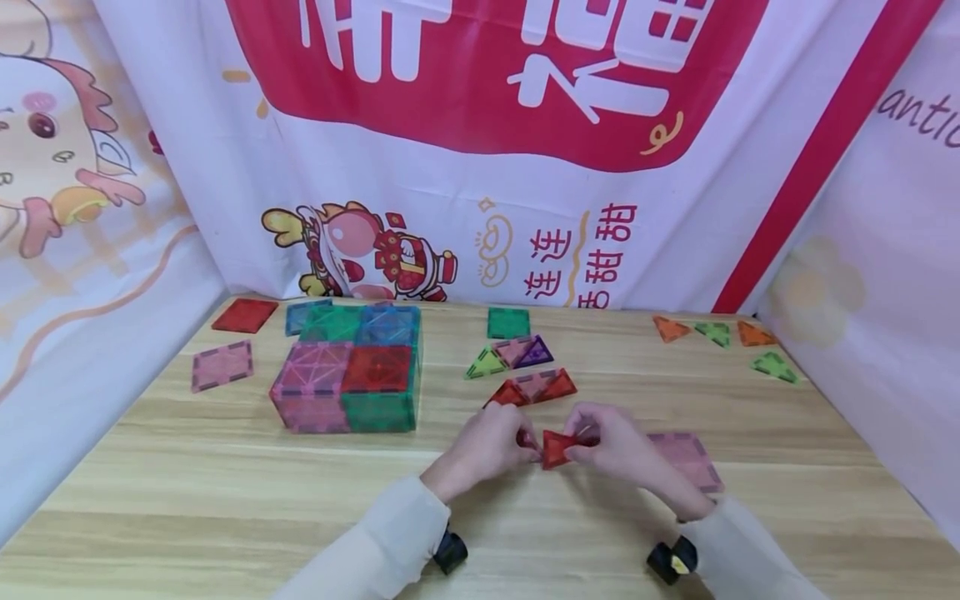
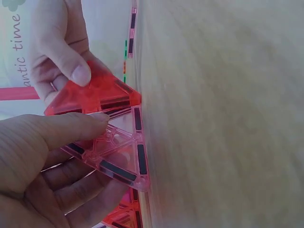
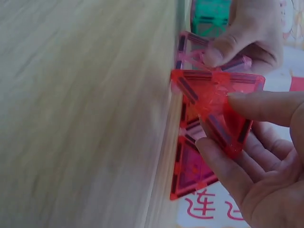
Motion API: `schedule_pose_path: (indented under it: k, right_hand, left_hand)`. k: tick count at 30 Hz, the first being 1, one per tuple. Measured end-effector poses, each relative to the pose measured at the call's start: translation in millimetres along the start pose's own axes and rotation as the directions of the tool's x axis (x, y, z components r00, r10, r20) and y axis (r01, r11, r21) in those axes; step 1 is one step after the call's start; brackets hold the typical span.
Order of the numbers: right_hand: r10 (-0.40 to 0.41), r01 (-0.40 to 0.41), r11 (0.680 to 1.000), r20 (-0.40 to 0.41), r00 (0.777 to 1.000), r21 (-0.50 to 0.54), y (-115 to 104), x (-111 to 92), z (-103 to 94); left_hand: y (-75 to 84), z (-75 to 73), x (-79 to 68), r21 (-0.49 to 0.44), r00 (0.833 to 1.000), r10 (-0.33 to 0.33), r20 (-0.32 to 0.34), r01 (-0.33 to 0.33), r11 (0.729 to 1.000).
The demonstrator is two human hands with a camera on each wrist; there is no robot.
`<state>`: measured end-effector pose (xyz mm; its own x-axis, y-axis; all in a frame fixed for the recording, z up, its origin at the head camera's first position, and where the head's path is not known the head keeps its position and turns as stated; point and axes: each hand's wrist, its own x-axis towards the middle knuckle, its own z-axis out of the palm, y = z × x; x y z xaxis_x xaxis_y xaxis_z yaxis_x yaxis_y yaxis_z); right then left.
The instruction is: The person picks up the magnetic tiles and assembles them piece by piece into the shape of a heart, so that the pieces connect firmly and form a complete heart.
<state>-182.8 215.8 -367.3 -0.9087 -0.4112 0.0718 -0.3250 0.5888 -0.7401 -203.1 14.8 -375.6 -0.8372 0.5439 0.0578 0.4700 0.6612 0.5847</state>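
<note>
My left hand [image 1: 483, 442] pinches a clear pink triangular magnetic tile [image 2: 124, 151] between thumb and fingers, low over the table. Facing it, my right hand [image 1: 611, 442] holds a red triangular magnetic tile [image 3: 223, 97] by its sides. The two tiles stand tilted up, edge against edge in the left wrist view. Just beyond the hands lies a flat row of red and pink triangles [image 1: 534, 386]. A pink square tile [image 1: 686, 461] rests beside my right forearm, partly covered by it.
Left of the hands stands a box built of coloured tiles [image 1: 378, 410]. Behind the row lie a second row of small triangles [image 1: 513, 353] and a green square [image 1: 508, 322]. Several orange and green triangles [image 1: 712, 333] are at the back right. Cloth [image 1: 465, 225] hangs behind the table.
</note>
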Motion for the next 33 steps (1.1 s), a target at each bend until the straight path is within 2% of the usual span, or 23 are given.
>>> schedule_pose_path:
  k: [8, 13, 18, 24, 29, 33]
  right_hand:
    - [0.004, -0.004, 1.0, 0.0, 1.0, -0.005, 3.0, 3.8, 5.6]
    - [-0.052, 0.051, 0.996, -0.003, 0.999, -0.075, 5.3, 4.8, -3.4]
    - [-0.073, 0.068, 0.988, -0.029, 0.997, -0.14, 3.6, 5.9, -12.1]
    - [-0.11, 0.105, 0.981, -0.023, 0.994, -0.164, 1.2, 8.4, -2.9]
    - [-0.096, 0.087, 0.982, -0.042, 0.995, -0.166, 1.0, 8.6, 2.4]
    - [-0.084, 0.079, 0.984, -0.026, 0.996, -0.158, 1.9, 8.1, 2.4]
  left_hand:
    - [1.4, 0.1, -1.5, 0.03, 1.0, -0.005, 0.007, 0.005, 1.0]
    - [3.1, 0.2, -0.7, 0.031, 1.0, 0.024, 0.003, -0.024, 0.999]
    - [4.6, 0.2, 1.3, 0.002, 1.0, 0.01, 0.011, -0.011, 1.0]
    - [3.5, -0.1, 1.8, 0.012, 1.0, -0.005, 0.006, 0.005, 1.0]
    - [2.3, 1.0, 1.1, -0.004, 1.0, -0.008, 0.004, 0.008, 1.0]
    - [3.0, 0.4, 0.0, -0.015, 1.0, -0.003, -0.011, 0.003, 1.0]
